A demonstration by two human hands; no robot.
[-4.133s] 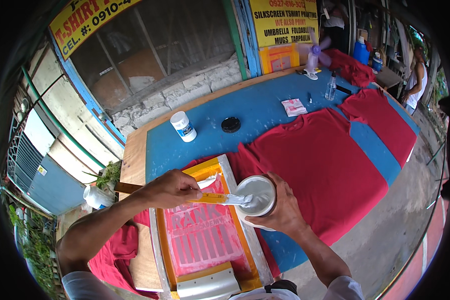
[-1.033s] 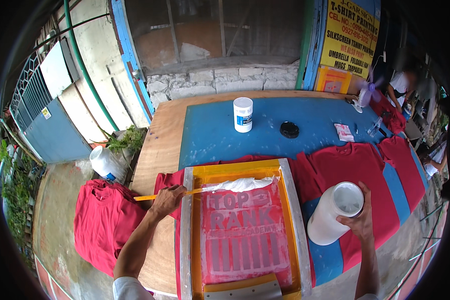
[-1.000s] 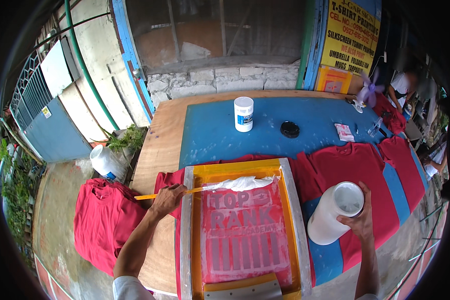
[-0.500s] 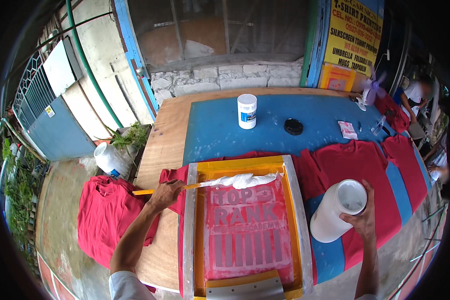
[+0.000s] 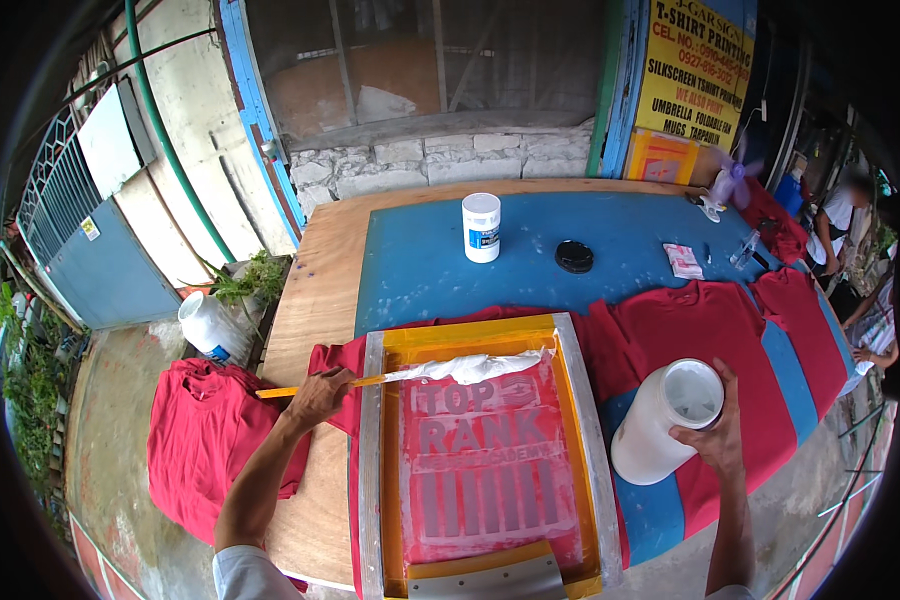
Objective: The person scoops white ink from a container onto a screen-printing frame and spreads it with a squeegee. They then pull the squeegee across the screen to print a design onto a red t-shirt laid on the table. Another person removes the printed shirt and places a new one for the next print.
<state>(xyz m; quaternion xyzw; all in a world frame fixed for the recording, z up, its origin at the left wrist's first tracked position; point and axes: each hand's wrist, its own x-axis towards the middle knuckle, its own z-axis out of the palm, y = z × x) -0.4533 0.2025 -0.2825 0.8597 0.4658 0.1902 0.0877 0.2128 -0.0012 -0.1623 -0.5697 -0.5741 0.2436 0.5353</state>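
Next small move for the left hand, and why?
I'd probably wipe the yellow stick against the far end of the screen to shed paste. The left hand grips the stick there, white paste lies in a thick ridge along its far part, and the right hand holds the white jar to the screen's right.

I am now seeing the yellow stick point(image 5: 276, 392) reaching across the far part of the printing frame point(image 5: 370, 490); earlier, its end was dipping into the white jar point(image 5: 652, 432). A much longer mass of white paste point(image 5: 470, 369) is showing there. My left hand point(image 5: 318, 397) is sitting farther out, just beyond the frame's left side, and my right hand point(image 5: 717, 435) is holding the jar beside the frame instead of over its edge. I am seeing more of the red shirt pile point(image 5: 210, 435).
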